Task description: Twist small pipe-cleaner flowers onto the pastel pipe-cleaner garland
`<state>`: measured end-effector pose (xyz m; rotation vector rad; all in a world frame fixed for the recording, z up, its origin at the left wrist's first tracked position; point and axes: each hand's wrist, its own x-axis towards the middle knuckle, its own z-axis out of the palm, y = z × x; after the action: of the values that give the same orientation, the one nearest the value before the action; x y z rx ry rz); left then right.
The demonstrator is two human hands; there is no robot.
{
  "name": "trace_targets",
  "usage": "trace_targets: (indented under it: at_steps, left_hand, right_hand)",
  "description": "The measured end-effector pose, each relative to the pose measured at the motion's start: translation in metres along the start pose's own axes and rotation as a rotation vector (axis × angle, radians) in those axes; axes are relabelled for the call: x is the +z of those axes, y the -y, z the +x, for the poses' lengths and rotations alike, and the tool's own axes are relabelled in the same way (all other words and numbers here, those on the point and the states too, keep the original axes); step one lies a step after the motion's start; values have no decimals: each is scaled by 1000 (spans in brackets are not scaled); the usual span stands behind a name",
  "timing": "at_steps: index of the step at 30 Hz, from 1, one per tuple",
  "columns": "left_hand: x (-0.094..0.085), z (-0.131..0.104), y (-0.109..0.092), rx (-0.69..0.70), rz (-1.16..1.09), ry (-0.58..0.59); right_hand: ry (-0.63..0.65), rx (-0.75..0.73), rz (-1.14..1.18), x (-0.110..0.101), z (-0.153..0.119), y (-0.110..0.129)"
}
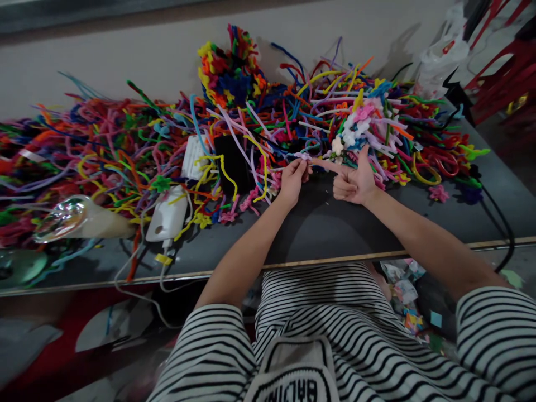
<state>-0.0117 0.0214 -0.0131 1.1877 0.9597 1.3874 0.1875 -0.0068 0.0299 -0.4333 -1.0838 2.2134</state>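
Observation:
My left hand [294, 178] is closed in a pinch on a small pale lilac pipe-cleaner piece [300, 156], above the front of the pile. My right hand [355, 180] points its index finger left, the tip at or very near that piece. Its thumb stands up and its other fingers are curled; I see nothing held in it. Just behind my right hand lies a bunch of white pipe-cleaner flowers [355, 133] with a pink flower [363, 113] among them.
A long heap of coloured pipe cleaners [125, 128] covers the table's back. Yellow-handled scissors [425, 168] lie at right, near a loose pink flower [439, 193]. A white device [168, 215] with a cable, a black object [231, 164] and a plastic-wrapped roll [90, 219] are at left.

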Motion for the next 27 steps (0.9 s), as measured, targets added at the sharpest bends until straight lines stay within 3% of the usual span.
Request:
trace_targets:
  at_steps: [13, 21, 27]
  left_hand:
    - [-1, -1, 1, 14, 29, 8]
    - [-2, -1, 3, 42, 57, 7]
    - [-2, -1, 6, 165, 218, 133]
  right_hand:
    - [24, -94, -9, 8, -2, 0]
    - [-37, -80, 9, 9, -2, 0]
    - [-105, -69, -19, 5, 2, 1]
